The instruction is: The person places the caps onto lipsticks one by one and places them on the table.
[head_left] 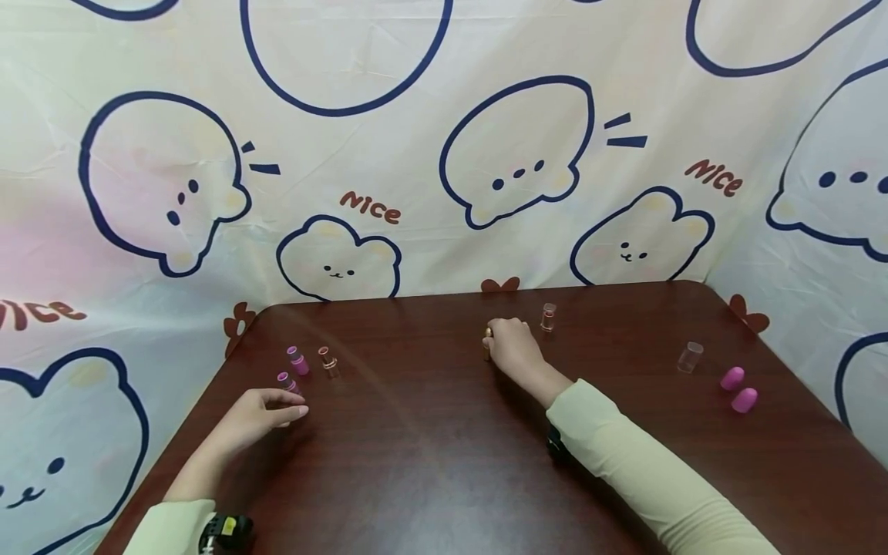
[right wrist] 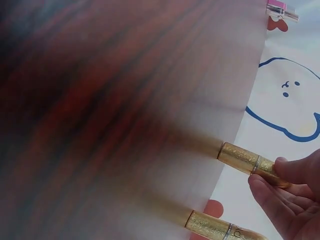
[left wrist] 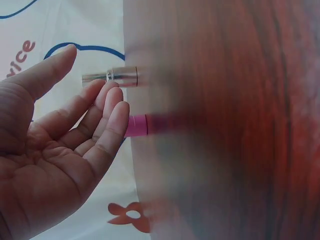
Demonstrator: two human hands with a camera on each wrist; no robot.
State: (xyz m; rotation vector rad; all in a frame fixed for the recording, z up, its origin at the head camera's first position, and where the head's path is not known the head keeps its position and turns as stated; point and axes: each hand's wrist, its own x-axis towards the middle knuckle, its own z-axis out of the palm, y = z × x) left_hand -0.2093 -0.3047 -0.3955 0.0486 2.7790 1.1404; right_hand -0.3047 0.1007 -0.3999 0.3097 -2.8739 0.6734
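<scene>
My right hand (head_left: 516, 351) pinches the upper part of a gold lipstick tube (right wrist: 240, 159) between thumb and fingers; the tube stands upright on the table. A second gold lipstick tube (right wrist: 207, 225) stands beside it, mostly hidden behind the hand in the head view. At the left, my left hand (head_left: 260, 412) holds nothing, its fingers loosely bent. Just beyond its fingertips is an uncapped lipstick with a pink base (head_left: 287, 382). Another pink lipstick (head_left: 297, 360) and a lipstick with a clear base (head_left: 329, 361) stand behind that.
A small clear tube (head_left: 548, 317) stands beyond my right hand. Farther right are a clear cap (head_left: 690, 357) and two rounded pink caps, one farther back (head_left: 732, 378) and one nearer (head_left: 745, 400). A printed cloth (head_left: 416, 154) hangs behind the brown table (head_left: 416, 478).
</scene>
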